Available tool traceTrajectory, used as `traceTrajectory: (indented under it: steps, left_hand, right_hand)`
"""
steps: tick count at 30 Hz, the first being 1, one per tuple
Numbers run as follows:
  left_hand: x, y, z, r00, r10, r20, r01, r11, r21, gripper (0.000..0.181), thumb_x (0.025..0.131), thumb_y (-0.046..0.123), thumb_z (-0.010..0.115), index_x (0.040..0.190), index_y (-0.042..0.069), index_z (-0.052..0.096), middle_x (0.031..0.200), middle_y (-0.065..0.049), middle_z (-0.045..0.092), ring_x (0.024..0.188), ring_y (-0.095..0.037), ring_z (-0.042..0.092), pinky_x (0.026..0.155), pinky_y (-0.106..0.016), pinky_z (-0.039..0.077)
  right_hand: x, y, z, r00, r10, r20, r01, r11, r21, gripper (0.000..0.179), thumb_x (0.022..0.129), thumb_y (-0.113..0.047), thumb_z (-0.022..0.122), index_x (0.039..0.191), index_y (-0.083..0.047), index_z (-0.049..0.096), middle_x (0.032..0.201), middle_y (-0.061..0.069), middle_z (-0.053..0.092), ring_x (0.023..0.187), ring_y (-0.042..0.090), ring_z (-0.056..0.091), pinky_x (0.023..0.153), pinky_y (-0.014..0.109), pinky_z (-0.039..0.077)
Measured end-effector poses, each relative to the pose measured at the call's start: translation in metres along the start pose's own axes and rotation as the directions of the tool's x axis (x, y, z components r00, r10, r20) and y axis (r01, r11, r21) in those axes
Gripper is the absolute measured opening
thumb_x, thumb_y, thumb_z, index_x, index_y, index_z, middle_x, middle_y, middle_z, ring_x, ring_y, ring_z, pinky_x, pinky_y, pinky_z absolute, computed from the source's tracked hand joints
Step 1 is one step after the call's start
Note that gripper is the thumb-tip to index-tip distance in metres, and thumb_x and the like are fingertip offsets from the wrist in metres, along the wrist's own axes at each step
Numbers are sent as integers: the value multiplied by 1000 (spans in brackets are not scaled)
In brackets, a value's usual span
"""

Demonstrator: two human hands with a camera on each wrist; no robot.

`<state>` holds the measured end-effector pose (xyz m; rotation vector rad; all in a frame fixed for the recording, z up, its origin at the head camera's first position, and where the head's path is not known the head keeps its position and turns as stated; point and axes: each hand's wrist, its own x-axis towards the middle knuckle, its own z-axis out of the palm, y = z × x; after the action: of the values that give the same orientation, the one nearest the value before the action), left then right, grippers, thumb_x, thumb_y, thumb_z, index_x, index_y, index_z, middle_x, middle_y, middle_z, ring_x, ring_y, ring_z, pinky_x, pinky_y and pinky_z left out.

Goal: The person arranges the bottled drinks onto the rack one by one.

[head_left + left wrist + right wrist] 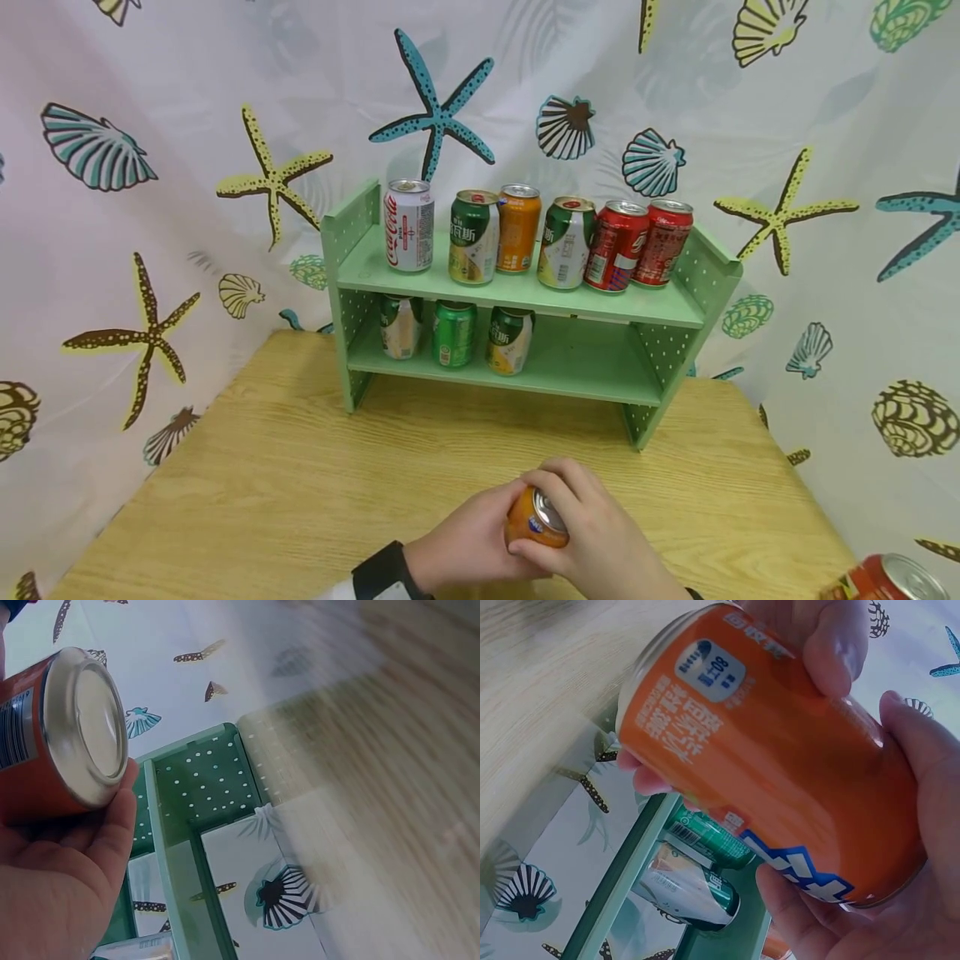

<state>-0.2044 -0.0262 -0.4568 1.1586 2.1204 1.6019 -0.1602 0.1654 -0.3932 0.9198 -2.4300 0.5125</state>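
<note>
Both of my hands hold an orange soda can [519, 523] low over the front of the wooden table. My left hand [476, 533] wraps around the lower body of the can, with the thumb [832, 652] along one side in the right wrist view. My right hand [600, 533] grips the can near its top, thumb and fingers on opposite sides. In the left wrist view the can's silver bottom [97, 727] shows, tilted. Beyond the hands stands a green two-tier shelf [592, 358] with several cans on it.
The upper tier bears a white Coca-Cola can [409, 227], green-and-white cans [474, 237], another orange can [519, 229] and red cans [617, 247]. On the lower tier stand a green can [453, 335] and two green-and-white ones [511, 342]. A red can [885, 579] is at the bottom right.
</note>
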Motion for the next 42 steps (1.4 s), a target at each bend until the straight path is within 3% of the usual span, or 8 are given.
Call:
traceTrajectory:
  steps: [8,14,21,28,36,42]
  left_hand:
    - [1,-2,-1,999,27,-33,-25,998,61,60,89,33,83,138,23,51,126,6,66,107,0,64,91,-21,56]
    - [4,1,-7,996,47,-72,-40,995,94,58,86,30,86,134,25,54,122,8,67,104,-1,65,91,-23,56]
    - [12,7,-18,994,3,-105,5,997,79,68,83,30,89,140,30,52,128,11,66,113,-5,65,97,-28,55]
    - [21,17,-30,987,-35,-157,54,991,119,71,81,30,90,141,30,52,129,11,66,117,-7,64,101,-32,53]
    - [32,26,-41,975,-56,-216,80,991,105,67,81,30,90,137,28,54,126,10,66,116,-9,65,100,-32,54]
    - [43,33,-47,969,-46,-245,75,991,114,69,82,26,90,139,26,52,129,9,65,116,-10,66,99,-32,55]
  right_hand:
    - [-6,3,-5,997,68,25,-68,998,-5,76,79,-53,86,140,-17,57,132,-2,58,111,16,64,82,32,61]
    - [-12,10,-14,994,108,-4,-108,993,-37,81,78,-54,86,142,-16,54,134,-1,58,115,19,65,87,39,61]
    - [-22,20,-20,992,107,-63,-112,991,-76,84,79,-55,84,143,-9,54,135,4,60,119,23,63,90,45,60]
    - [-34,30,-21,983,149,-107,-162,979,-124,88,74,-48,91,145,-10,54,135,3,61,120,23,63,91,41,57]
    - [-45,35,-20,979,159,-128,-177,974,-142,79,70,-35,95,137,-9,60,126,3,63,110,23,66,86,44,60]
    - [-51,40,-20,978,146,-146,-169,973,-159,67,84,-55,80,134,-12,64,123,0,64,107,20,67,85,36,59]
